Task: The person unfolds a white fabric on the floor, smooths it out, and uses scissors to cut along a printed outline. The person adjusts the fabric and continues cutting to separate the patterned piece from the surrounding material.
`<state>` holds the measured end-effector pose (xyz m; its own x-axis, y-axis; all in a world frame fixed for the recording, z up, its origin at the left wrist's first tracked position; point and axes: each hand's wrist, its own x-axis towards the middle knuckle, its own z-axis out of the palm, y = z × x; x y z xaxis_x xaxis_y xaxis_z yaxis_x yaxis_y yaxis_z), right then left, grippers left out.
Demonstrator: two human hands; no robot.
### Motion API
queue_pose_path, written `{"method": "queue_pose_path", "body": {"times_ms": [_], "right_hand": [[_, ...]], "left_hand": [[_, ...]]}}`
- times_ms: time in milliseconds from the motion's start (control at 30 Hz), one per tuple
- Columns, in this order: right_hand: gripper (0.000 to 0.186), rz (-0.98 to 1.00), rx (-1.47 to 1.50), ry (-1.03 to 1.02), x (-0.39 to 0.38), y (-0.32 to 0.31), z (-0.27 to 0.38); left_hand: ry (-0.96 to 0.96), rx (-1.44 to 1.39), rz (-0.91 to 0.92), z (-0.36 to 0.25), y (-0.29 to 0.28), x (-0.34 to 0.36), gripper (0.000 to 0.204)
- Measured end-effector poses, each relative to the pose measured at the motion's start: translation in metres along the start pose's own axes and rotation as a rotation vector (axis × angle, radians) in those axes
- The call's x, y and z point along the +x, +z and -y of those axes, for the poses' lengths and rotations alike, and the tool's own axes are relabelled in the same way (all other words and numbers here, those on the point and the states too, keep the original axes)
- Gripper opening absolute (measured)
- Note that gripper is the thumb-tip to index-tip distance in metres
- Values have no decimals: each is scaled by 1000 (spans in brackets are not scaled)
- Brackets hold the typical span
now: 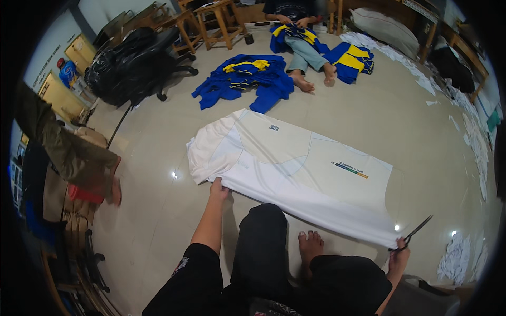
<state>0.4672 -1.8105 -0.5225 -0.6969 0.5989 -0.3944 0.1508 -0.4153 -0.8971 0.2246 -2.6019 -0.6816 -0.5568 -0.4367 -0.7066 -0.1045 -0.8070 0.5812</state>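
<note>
A long piece of white fabric (337,181) with small printed marks and faint curved lines lies across the floor before me. Its left end is bunched into loose folds. My left hand (220,188) pinches the near edge of the fabric beside those folds. At the near right corner, my right hand (400,254) holds black scissors (419,229), blades pointing away to the upper right, and grips the fabric's corner as well. The near edge runs taut between both hands.
My bare foot (311,247) stands close to the fabric. Beyond it lies a pile of blue and yellow garments (245,79). A seated person (295,39) handles similar cloth. At left, another person's leg (79,152) shows. White scraps (454,258) line the right side.
</note>
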Motion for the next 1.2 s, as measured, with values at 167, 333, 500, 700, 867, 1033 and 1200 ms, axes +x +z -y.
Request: {"method": "queue_pose_path", "body": {"times_ms": [167, 333, 500, 700, 867, 1033, 1200], "right_hand": [[33, 39, 202, -138, 23, -5, 70], [36, 172, 462, -106, 113, 3, 87], [24, 179, 315, -66, 296, 16, 157], [19, 253, 266, -317, 360, 65, 296], [30, 303, 253, -438, 265, 54, 331], [32, 110, 260, -474, 229, -16, 319], [31, -87, 106, -422, 262, -87, 257]], "left_hand": [[-19, -88, 233, 12, 28, -4, 24], [-59, -176, 528, -68, 36, -16, 11], [98, 154, 488, -83, 193, -45, 21], [628, 643, 506, -173, 298, -124, 39], [782, 706, 527, -226, 297, -228, 44], [619, 832, 530, -173, 258, -253, 41], [448, 875, 496, -67, 216, -217, 34]]}}
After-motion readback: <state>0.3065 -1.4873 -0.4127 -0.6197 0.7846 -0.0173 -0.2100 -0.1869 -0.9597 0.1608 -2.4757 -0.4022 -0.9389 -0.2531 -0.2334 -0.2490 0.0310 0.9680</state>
